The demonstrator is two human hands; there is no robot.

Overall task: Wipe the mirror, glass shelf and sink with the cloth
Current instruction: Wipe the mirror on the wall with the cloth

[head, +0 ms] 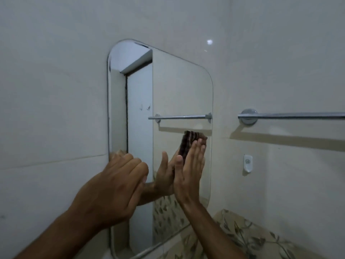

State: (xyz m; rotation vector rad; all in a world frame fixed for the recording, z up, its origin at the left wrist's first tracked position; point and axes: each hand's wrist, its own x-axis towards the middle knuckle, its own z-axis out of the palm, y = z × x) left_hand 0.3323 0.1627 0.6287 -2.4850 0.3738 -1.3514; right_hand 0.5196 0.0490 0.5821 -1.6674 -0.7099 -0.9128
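A rounded mirror [179, 86] hangs on the pale tiled wall. My right hand [188, 172] lies flat against its lower right part and presses a dark brown ribbed cloth [188, 142] to the glass; the cloth sticks out above my fingertips. The hand's reflection shows just to its left. My left hand [119, 184] rests against the mirror's lower left edge with bent fingers and holds nothing. Two small dark marks sit on the glass near the middle. No sink is in view.
A chrome towel rail [291, 115] runs along the wall to the right of the mirror. Below it hangs a small white wall hook [248, 163]. A band of leaf-patterned tiles [252, 238] crosses the lower right.
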